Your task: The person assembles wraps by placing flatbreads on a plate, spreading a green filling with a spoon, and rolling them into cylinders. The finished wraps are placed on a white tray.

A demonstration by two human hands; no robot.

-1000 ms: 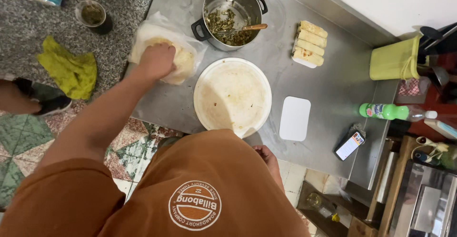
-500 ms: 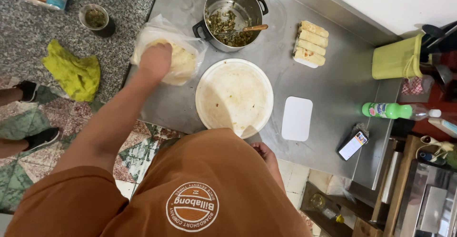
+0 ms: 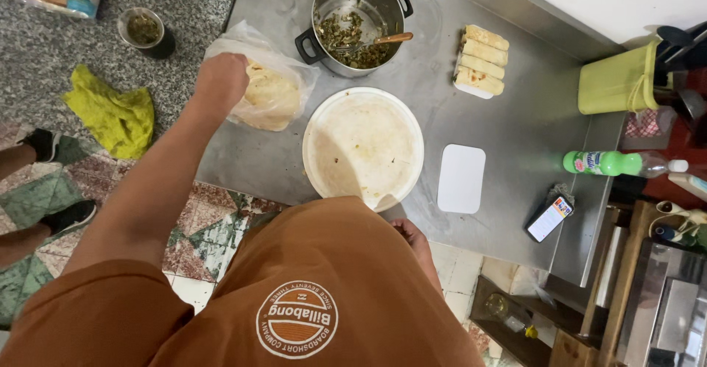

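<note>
**Left hand in bag of flatbreads at bench's left edge**

The left hand (image 3: 219,81) is closed, gripping the mouth of the clear plastic bag (image 3: 274,79). The bag holds a stack of pale, round flatbreads (image 3: 271,96), lightly browned in spots, lying near the left edge of the steel bench (image 3: 515,127), just beside the white plate (image 3: 363,146) and the pot (image 3: 359,19). The right hand (image 3: 414,240) rests at the bench's near edge, mostly hidden; cannot tell its grip.

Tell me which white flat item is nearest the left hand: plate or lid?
The round plate, beside the flatbread bag the left hand reaches into; the rectangular lid lies farther right.
</note>
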